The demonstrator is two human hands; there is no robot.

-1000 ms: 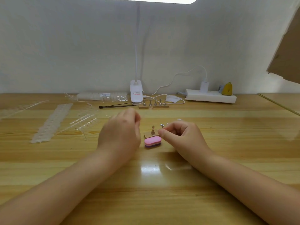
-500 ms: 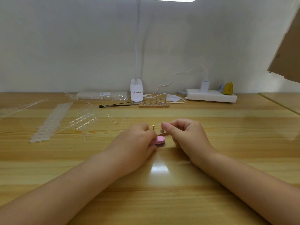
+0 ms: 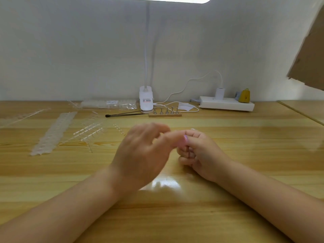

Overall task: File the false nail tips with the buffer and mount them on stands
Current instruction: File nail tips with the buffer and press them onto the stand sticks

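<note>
Two hands meet at table centre, both blurred. Left hand (image 3: 140,155) is raised off the wood, fingers loosely curled, thumb and forefinger reaching toward the right; can't tell if it pinches anything. Right hand (image 3: 199,153) has fingers curled tight round sth small, w/ a sliver of pink-purple, prob. the buffer (image 3: 185,138), showing at its fingertips where the two hands touch. No nail tip can be made out in the grip.

Stand strip (image 3: 165,113), a wooden base w/ five metal pegs, sits well back near the wall, just right of the white lamp clamp (image 3: 146,100). A thin black stick (image 3: 122,114) lies to its left. Clear nail-tip strips (image 3: 52,132) & loose sprues (image 3: 89,132) are spread over the left side of the table (image 3: 245,155), a bagged pack (image 3: 108,104) behind them. White power strip (image 3: 227,104) w/ plugged charger & a yellow item at back right.
</note>
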